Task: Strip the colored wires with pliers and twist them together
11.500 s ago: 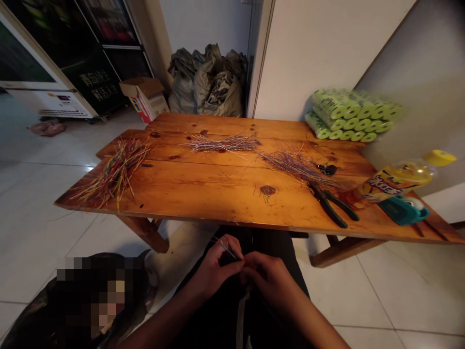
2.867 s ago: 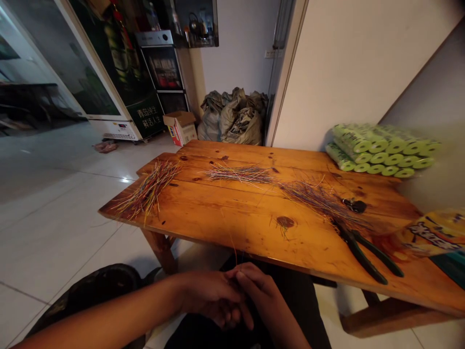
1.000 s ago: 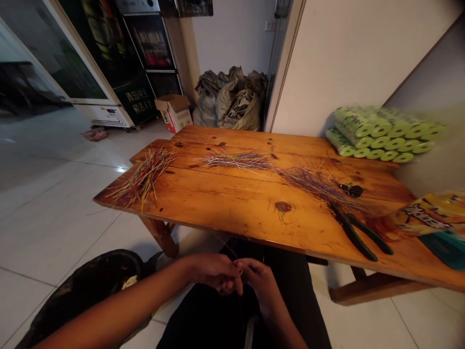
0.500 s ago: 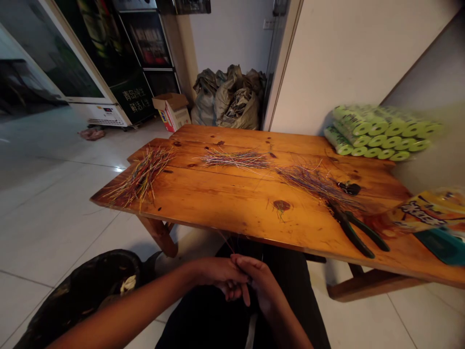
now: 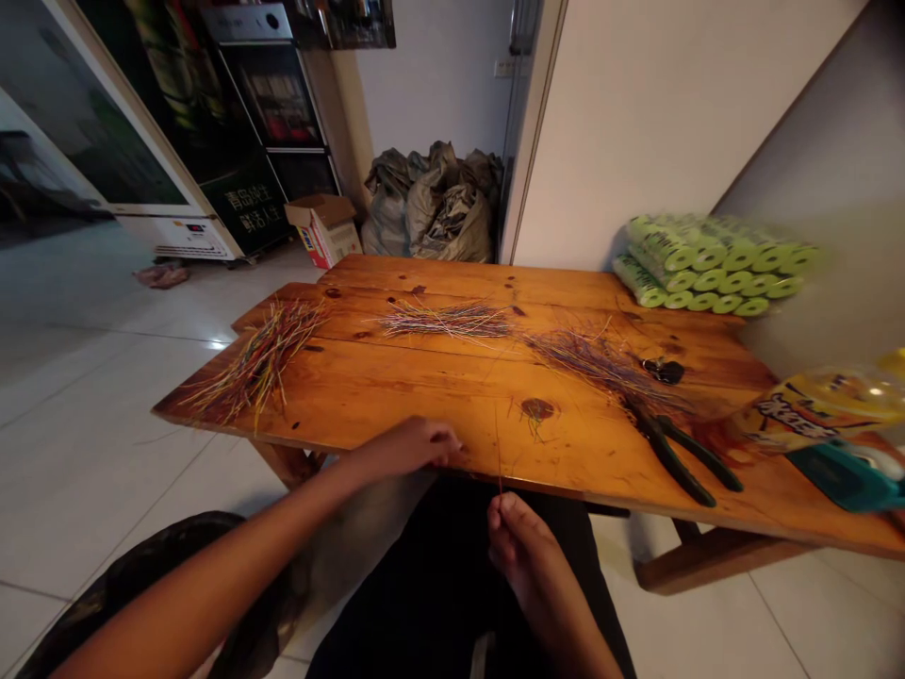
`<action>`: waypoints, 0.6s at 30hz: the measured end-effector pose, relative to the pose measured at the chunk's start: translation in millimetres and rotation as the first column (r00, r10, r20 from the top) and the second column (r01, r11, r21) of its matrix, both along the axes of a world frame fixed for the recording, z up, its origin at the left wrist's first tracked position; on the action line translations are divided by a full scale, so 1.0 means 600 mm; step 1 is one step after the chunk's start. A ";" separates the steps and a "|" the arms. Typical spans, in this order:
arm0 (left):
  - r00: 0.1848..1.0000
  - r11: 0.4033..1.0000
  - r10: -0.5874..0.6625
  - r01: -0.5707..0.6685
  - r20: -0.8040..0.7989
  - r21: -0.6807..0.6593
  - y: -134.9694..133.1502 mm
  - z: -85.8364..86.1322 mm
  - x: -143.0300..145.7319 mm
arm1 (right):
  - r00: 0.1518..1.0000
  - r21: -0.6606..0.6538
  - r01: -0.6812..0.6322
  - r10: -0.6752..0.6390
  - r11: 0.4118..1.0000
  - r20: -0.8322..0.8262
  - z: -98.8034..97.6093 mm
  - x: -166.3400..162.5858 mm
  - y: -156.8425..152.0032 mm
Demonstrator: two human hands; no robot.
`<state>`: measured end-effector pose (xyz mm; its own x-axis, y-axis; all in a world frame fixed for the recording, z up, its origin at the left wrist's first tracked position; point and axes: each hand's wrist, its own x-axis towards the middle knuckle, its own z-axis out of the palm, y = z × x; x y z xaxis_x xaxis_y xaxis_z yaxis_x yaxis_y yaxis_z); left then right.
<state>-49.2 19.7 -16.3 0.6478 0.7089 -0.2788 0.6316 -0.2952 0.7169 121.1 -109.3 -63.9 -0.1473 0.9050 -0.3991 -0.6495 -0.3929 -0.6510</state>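
Note:
My right hand [image 5: 527, 547] is closed, pinching a thin reddish wire [image 5: 499, 453] between thumb and forefinger. The wire stands nearly upright in front of the table's near edge. Over that edge, my left hand [image 5: 414, 446] reaches in with fingers curled together; what they hold, if anything, is too small and blurred to see. Three bundles of thin coloured wires lie on the wooden table [image 5: 396, 377]: a left bundle [image 5: 265, 358], a middle bundle [image 5: 449, 321] and a right bundle [image 5: 586, 358]. Some short wire scraps [image 5: 535, 424] lie near a dark knot.
Dark-handled pliers [image 5: 682, 453], a small black object [image 5: 663, 370], a yellow-labelled bottle [image 5: 813, 405] and a teal object [image 5: 841, 474] lie at the right. Green rolls [image 5: 707, 269] are stacked behind. A black-lined bin [image 5: 233, 604] stands at lower left; sacks [image 5: 438, 207] sit beyond the table.
My hands were together below the table edge; they have parted. The left moved up and left over the edge, while the right keeps the wire. The view has shifted slightly.

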 end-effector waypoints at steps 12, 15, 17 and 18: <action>0.896 0.614 0.199 0.201 -0.396 0.763 0.246 -0.001 0.137 | 0.999 -0.175 0.019 -0.013 0.984 0.038 -0.033 0.020 -0.020; 0.867 0.627 0.183 0.260 -0.463 0.734 0.271 -0.006 0.134 | 1.000 -0.166 0.001 -0.001 0.986 0.003 -0.046 0.021 -0.014; 0.852 0.634 0.169 0.291 -0.495 0.717 0.279 -0.010 0.133 | 1.000 -0.159 -0.003 0.003 0.987 -0.001 -0.051 0.021 -0.012; 0.846 0.637 0.165 0.301 -0.507 0.710 0.282 -0.011 0.132 | 1.000 -0.156 -0.004 0.004 0.988 0.000 -0.051 0.021 -0.011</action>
<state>30.3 188.8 -22.7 0.6393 0.7680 0.0386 0.7606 -0.6241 -0.1789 133.9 -115.9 -94.7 -0.1503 0.8312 -0.5352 -0.6476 -0.4918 -0.5820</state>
